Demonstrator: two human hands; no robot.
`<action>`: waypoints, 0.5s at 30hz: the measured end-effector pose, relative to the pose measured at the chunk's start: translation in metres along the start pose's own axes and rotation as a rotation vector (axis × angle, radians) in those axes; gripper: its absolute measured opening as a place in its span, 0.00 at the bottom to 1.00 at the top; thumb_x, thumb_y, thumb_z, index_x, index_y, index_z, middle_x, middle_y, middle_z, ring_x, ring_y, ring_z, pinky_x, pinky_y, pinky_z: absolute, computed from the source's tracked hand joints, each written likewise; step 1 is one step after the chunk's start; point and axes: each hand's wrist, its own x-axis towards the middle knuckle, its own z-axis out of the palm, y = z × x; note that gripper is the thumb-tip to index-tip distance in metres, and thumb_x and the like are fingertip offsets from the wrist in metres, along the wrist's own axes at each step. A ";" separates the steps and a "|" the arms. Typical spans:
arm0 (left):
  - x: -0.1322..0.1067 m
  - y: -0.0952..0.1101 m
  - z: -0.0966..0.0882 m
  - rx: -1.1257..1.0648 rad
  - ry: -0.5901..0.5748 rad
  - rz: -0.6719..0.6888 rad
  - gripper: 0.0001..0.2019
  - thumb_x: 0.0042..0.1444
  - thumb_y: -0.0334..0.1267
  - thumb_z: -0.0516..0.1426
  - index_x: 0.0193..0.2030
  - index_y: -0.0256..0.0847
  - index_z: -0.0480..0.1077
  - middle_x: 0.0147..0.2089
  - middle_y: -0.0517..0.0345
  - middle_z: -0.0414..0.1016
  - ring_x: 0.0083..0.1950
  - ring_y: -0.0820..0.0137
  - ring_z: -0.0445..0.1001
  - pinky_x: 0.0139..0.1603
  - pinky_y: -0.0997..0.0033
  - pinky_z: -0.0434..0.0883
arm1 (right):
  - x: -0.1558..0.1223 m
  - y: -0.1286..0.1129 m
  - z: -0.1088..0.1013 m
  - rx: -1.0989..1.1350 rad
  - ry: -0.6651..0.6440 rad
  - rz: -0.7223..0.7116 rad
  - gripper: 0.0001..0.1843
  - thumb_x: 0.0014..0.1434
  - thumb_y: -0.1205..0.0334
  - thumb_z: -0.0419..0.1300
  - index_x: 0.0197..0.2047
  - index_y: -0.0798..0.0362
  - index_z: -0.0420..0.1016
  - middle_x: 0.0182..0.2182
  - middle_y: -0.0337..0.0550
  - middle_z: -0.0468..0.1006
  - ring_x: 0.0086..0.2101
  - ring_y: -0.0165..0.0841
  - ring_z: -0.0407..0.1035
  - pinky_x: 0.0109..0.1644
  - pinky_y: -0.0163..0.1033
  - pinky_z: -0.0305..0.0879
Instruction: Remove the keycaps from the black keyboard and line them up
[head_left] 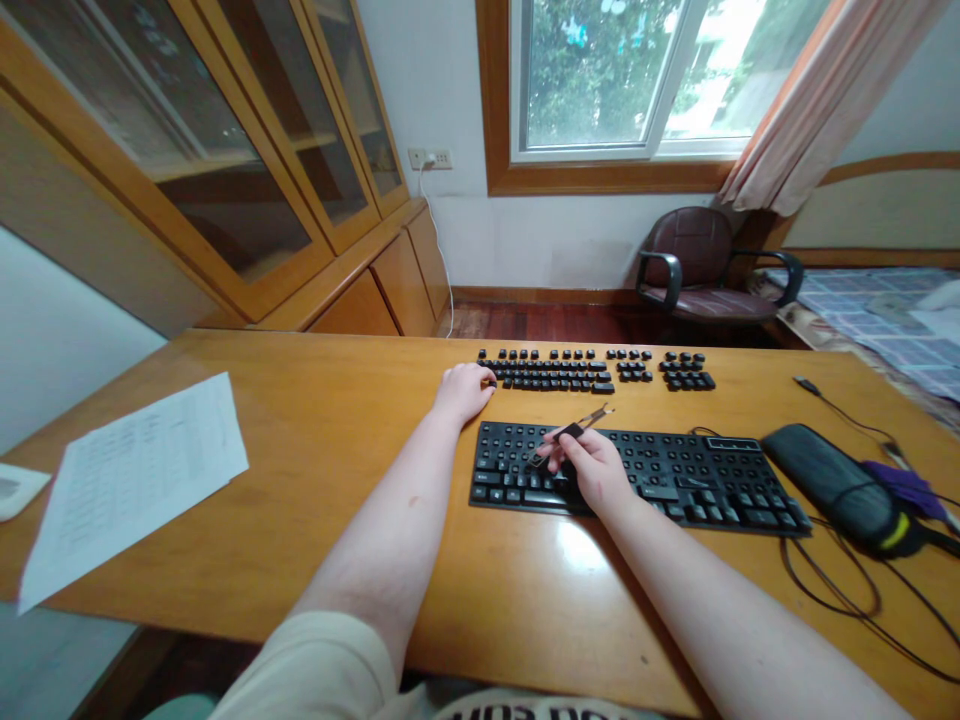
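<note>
My left hand (463, 392) rests on the desk at the left end of several rows of loose black keycaps (559, 382). Its fingers are closed on a keycap (489, 380), partly hidden by the fingertips. My right hand (596, 470) grips a keycap puller (571, 431) with a dark middle and thin wire ends, held above the black keyboard (712, 443). Much of the keyboard's upper part shows bare key sockets, while keycaps still sit along the lower rows and at the right. My right hand and forearm hide part of it.
Right of the keyboard lie a dark pouch (832, 480), a purple item (896, 487) and looped cables (832, 580). Printed paper sheets (142, 475) lie at the left on the wooden desk (337, 440). Beyond the desk stand a glass-door cabinet (315, 240) and an office chair (694, 260).
</note>
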 end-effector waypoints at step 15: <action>0.002 -0.006 0.004 -0.141 -0.030 0.005 0.11 0.55 0.40 0.54 0.40 0.47 0.76 0.44 0.58 0.78 0.47 0.65 0.73 0.50 0.68 0.66 | 0.001 0.004 -0.002 -0.003 -0.009 0.008 0.18 0.54 0.47 0.59 0.33 0.55 0.76 0.27 0.47 0.80 0.21 0.30 0.68 0.28 0.38 0.67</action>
